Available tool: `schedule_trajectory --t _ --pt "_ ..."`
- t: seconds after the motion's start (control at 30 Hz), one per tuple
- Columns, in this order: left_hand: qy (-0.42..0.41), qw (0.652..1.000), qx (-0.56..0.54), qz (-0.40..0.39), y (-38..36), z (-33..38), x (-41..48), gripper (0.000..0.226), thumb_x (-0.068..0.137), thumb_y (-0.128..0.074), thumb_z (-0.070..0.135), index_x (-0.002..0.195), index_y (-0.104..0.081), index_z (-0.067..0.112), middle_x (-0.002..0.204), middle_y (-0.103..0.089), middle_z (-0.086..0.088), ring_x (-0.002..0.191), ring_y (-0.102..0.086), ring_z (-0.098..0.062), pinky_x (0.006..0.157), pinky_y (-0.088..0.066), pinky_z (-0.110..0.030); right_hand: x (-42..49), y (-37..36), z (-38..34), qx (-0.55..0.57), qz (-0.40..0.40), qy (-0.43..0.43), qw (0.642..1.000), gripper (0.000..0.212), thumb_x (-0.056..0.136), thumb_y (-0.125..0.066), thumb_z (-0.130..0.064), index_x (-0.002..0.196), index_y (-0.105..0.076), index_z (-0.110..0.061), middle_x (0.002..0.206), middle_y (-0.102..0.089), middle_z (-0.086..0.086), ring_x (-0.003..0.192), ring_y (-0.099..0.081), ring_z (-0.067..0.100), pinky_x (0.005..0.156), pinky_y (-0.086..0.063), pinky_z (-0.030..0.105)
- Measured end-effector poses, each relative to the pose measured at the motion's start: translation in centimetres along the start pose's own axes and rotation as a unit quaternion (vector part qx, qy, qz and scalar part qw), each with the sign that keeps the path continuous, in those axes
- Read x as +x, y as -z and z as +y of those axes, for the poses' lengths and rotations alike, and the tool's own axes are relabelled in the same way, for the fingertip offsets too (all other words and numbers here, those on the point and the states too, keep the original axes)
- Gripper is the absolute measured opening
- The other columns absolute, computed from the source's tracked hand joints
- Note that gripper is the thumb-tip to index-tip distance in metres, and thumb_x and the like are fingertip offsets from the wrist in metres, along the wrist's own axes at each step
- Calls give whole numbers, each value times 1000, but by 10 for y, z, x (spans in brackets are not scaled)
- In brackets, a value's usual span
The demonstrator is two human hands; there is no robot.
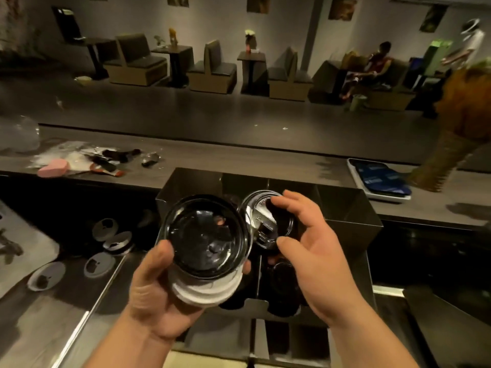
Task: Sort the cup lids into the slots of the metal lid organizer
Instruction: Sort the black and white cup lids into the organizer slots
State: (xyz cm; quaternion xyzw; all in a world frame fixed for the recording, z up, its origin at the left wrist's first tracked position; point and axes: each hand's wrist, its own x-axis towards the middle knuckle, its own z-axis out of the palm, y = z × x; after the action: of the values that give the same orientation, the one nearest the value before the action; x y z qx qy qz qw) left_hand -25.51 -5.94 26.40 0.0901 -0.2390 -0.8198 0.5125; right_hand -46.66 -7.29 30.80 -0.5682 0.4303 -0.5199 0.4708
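My left hand grips a stack of lids, black ones on top and white ones beneath, held above the left side of the dark metal lid organizer. Beside it, my right hand pinches a single black lid between thumb and fingers, tilted over the organizer's middle slot. More black lids lie low in that slot. Several loose white lids lie scattered on the counter to the left.
A raised ledge behind the organizer carries wrappers and a pink object at left, and a tray with blue packets at right. A person in an orange top stands at far right. Booth seating fills the background.
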Motion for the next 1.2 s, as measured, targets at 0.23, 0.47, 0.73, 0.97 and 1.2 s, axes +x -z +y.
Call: schedule_trajectory --t 0.23,0.47,0.73,0.97,1.2 --pt "-42 996 74 16 -33 -34 34 74 59 -94 39 123 -70 13 129 -66 -19 119 -62 -37 100 -50 -53 9 54 -7 -123 -67 -18 990 50 70 -79 -41 117 -63 -41 122 -60 -23 109 -58 -8 78 -53 13" --pt "-52 992 108 30 -38 -31 39 75 44 -97 43 112 -76 19 120 -71 -14 112 -66 -34 97 -53 -48 20 60 -1 -289 -95 -7 952 51 73 -79 -48 120 -58 -49 125 -53 -30 118 -46 -11 91 -42 16" --pt "-6 991 88 104 -24 -20 29 92 38 -101 41 121 -72 14 129 -63 -25 114 -63 -48 90 -55 -58 17 61 10 -273 -84 -62 956 47 73 -82 -38 111 -56 -48 111 -61 -19 105 -62 6 89 -57 35" --pt "-64 898 359 247 -17 10 10 100 32 -100 41 124 -61 47 116 -72 10 101 -72 -18 72 -61 -36 0 53 42 -562 -175 -31 808 58 78 -72 -50 128 -43 -44 128 -42 -24 127 -34 5 114 -20 36" --pt "-19 621 753 218 -17 5 18 95 62 -90 41 135 -33 59 125 -30 51 125 -30 8 100 -31 -25 3 40 71 -666 -187 -32 721 66 84 -67 -51 140 -36 -37 139 -46 -14 131 -37 14 112 -12 47"
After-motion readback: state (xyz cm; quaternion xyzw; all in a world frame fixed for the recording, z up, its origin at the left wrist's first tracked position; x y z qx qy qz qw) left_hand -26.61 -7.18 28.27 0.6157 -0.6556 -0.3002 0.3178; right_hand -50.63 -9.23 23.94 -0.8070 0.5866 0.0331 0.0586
